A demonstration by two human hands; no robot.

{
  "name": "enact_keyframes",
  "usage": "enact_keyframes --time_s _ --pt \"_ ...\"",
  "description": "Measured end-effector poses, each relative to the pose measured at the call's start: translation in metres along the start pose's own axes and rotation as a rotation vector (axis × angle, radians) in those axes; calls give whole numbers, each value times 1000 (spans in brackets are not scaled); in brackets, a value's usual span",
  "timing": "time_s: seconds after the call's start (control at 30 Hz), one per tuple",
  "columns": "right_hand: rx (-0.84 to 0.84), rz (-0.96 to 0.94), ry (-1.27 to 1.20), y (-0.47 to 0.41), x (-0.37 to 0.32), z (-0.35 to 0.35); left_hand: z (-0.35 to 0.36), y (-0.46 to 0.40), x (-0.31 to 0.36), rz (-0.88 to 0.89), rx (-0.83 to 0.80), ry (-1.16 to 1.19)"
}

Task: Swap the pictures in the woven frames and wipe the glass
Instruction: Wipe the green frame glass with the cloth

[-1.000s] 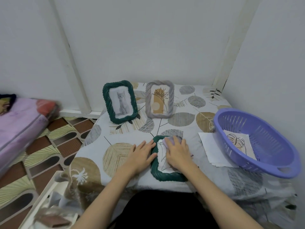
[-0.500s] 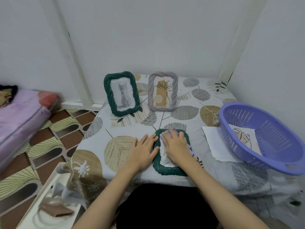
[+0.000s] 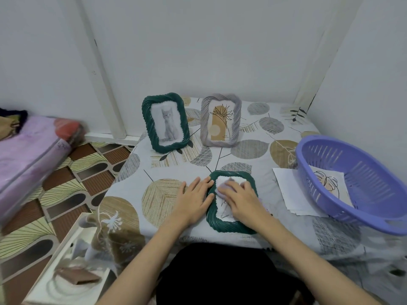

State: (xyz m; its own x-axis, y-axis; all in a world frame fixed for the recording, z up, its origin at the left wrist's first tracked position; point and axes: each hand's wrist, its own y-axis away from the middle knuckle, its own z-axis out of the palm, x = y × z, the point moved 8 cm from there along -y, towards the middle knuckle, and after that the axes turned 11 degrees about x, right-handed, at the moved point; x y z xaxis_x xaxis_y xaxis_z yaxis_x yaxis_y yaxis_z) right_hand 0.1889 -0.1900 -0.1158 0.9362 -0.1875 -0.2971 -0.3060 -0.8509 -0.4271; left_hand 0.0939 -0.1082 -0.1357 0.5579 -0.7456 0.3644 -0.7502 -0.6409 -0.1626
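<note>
While right hand presses cloth on flat green frame, left hand flat, steadying; two far frames upright, apparently done.

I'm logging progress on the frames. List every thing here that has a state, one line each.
flat green frame: lying face up, being wiped
cloth: pressed on the glass under the right hand
right hand: flat on the cloth
left hand: flat, steadying the frame's left edge
cat frame: standing upright
grey frame: standing upright
purple basket: upright, one print inside
loose papers: stacked beside the basket
</note>
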Motion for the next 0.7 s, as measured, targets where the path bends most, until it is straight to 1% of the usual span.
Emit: enact_keyframes --time_s 0.07,0.1,0.13,0.23,0.3,0.33,0.37,0.43,0.57,0.63,0.7 --pt "-35 -132 -13 22 2 -8 0 0 0 -1 6 4" --pt "-26 -186 4 28 7 -13 -1 0 0 -3 9 8" --pt "-7 -200 27 28 15 -18 -1 1 0 -4 11 10" --pt "51 -70 108 6 36 -24 -1 0 0 -1 13 11" --pt "33 28 128 -11 39 -15 -1 1 0 -2 17 16" --pt "16 45 110 -14 34 -9 -1 1 0 -3 16 16" --pt "14 32 92 -13 26 -3 -1 1 1 -5 14 13" --pt "42 -56 58 0 7 0 -1 1 1 -8 10 7" --pt "-26 -294 -11 42 -8 -19 0 1 0 -11 13 4" --pt "-11 -314 2 43 6 -28 0 1 0 -8 11 3" --pt "25 -229 37 27 22 -30 -1 1 0 -8 12 8"
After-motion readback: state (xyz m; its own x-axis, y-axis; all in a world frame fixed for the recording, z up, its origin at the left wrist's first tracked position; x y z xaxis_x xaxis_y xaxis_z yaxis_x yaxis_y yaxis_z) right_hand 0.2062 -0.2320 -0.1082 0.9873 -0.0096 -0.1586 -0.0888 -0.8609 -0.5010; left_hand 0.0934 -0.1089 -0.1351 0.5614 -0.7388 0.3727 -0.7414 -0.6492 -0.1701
